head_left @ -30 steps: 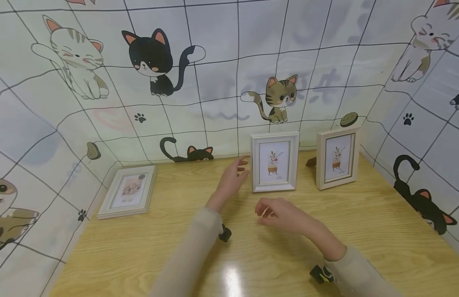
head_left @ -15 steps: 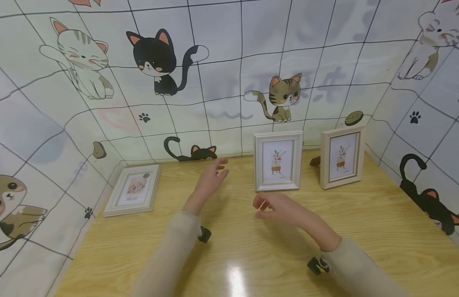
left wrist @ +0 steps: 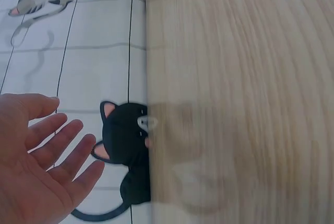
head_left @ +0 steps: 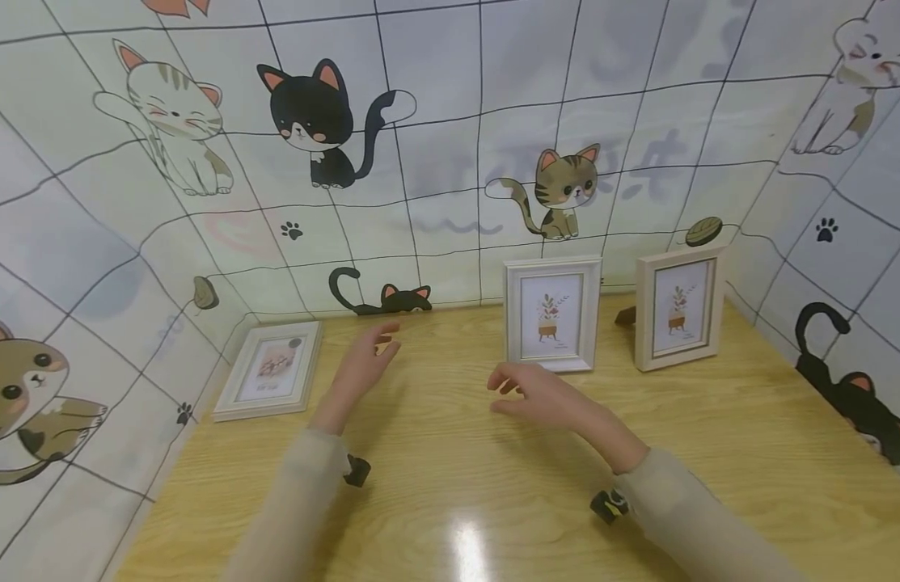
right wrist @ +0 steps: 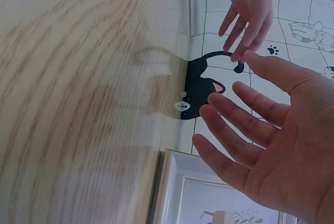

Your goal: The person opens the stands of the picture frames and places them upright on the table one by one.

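Observation:
My left hand (head_left: 362,365) hovers over the table, fingers loosely spread and holding nothing. To its left a white picture frame (head_left: 226,402) lies flat on the table. My right hand (head_left: 540,394) is also empty, its fingers slightly bent, in front of a standing white picture frame (head_left: 551,365) that shows a potted plant print. A second standing frame (head_left: 644,315), cream coloured with a similar print, is farther right, turned inward. In the right wrist view the right hand (right wrist: 282,140) has its fingers relaxed and apart from the white frame (right wrist: 169,182).
The wood-grain table (head_left: 435,453) ends at a back wall (head_left: 450,162) covered in a cat-print grid sheet. Sheeted walls also stand on the left and right. A dark stand (head_left: 626,316) shows behind the cream frame.
My left hand has moved left, away from the middle standing frame toward the flat one. My right hand has drifted slightly left. The picture frames keep their places on the table.

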The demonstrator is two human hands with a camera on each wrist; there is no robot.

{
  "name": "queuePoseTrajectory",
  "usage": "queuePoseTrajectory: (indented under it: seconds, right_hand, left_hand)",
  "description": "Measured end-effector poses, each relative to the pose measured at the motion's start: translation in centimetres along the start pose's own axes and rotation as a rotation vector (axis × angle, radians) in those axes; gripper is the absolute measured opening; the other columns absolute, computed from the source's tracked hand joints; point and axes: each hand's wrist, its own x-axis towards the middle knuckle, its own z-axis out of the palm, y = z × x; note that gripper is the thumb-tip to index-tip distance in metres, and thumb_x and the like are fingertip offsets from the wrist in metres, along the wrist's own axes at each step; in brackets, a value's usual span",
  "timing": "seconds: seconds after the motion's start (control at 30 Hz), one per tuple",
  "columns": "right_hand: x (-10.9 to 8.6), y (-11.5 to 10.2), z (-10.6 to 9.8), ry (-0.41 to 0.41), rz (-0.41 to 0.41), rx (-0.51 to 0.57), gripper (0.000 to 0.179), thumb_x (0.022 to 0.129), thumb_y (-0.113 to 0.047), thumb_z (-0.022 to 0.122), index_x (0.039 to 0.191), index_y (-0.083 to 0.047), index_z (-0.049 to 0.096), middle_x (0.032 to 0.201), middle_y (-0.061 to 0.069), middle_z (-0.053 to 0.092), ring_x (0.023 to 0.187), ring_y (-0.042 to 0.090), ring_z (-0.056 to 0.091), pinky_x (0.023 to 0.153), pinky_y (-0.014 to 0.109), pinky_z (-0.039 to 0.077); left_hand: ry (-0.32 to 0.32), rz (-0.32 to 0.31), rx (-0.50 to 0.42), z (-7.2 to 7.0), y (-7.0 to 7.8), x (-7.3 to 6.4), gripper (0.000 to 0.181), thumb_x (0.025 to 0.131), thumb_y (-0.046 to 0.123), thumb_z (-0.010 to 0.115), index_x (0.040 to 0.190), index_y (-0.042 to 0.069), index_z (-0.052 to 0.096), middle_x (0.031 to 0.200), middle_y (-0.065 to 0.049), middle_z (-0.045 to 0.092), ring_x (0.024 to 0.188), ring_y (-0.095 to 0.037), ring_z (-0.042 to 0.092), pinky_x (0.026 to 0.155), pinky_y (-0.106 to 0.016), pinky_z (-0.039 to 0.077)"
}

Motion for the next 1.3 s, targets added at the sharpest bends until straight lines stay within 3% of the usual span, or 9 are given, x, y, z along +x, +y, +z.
queuePoseTrajectory:
  seconds: [0.3,0.57,0.83,1.03,1.17,1.3]
  right_hand:
    - [1.1,0.4,0.2,0.022,0.008,-0.022,0.032,0.093,-0.026,0.07,0.119,-0.008,0.063,0.123,0.01,0.068,0.117,0.031,0.064,0.099,0.049,0.053]
    - [1.3,1.0,0.4,0.023,-0.01,-0.023,0.033,0.094,-0.025,0.068,0.121,-0.008,0.062,0.127,0.01,0.067,0.121,0.033,0.062,0.103,0.05,0.05]
    - [1.3,1.2,0.5,-0.012,-0.017,-0.021,0.04,0.096,-0.027,0.065,0.13,-0.007,0.06,0.134,0.011,0.064,0.125,0.034,0.059,0.106,0.053,0.048]
    - [1.1,0.9,0.4,-0.018,-0.024,-0.016,0.043,0.096,-0.026,0.066,0.133,-0.005,0.058,0.137,0.012,0.062,0.126,0.035,0.059,0.106,0.054,0.048]
    - [1.0,0.9,0.4,-0.02,-0.022,-0.023,0.046,0.097,-0.026,0.065,0.137,-0.005,0.056,0.14,0.012,0.06,0.127,0.035,0.058,0.107,0.054,0.047]
    - [1.0,0.9,0.3,-0.017,-0.021,-0.02,0.049,0.097,-0.026,0.065,0.14,-0.005,0.053,0.143,0.013,0.058,0.128,0.035,0.057,0.108,0.053,0.046]
  left_hand:
    - [0.056,-0.075,0.058,-3.7,-4.1,-1.9,0.042,0.103,0.017,0.051,0.142,0.0,0.049,0.147,-0.021,0.051,0.132,-0.041,0.052,0.111,-0.055,0.042]
    - [0.097,-0.177,0.205,-7.6,-8.0,-4.1,0.046,0.104,0.022,0.049,0.144,0.0,0.046,0.148,-0.025,0.048,0.132,-0.044,0.05,0.107,-0.06,0.043]
    - [0.133,-0.394,0.36,-10.1,-11.5,-5.9,0.052,0.102,0.024,0.047,0.147,-0.001,0.04,0.149,-0.032,0.041,0.135,-0.052,0.039,0.108,-0.064,0.038]
    - [0.163,-0.471,0.389,-10.9,-12.8,-6.8,0.059,0.099,0.022,0.051,0.147,-0.008,0.035,0.149,-0.036,0.034,0.136,-0.055,0.034,0.112,-0.065,0.032]
    - [0.146,-0.552,0.42,-11.4,-13.0,-7.5,0.065,0.098,0.023,0.052,0.147,-0.013,0.03,0.147,-0.04,0.032,0.134,-0.056,0.034,0.111,-0.065,0.033]
    - [0.136,-0.64,0.44,-11.9,-13.3,-8.0,0.064,0.096,0.024,0.051,0.142,-0.016,0.033,0.138,-0.041,0.039,0.122,-0.057,0.044,0.094,-0.064,0.046]
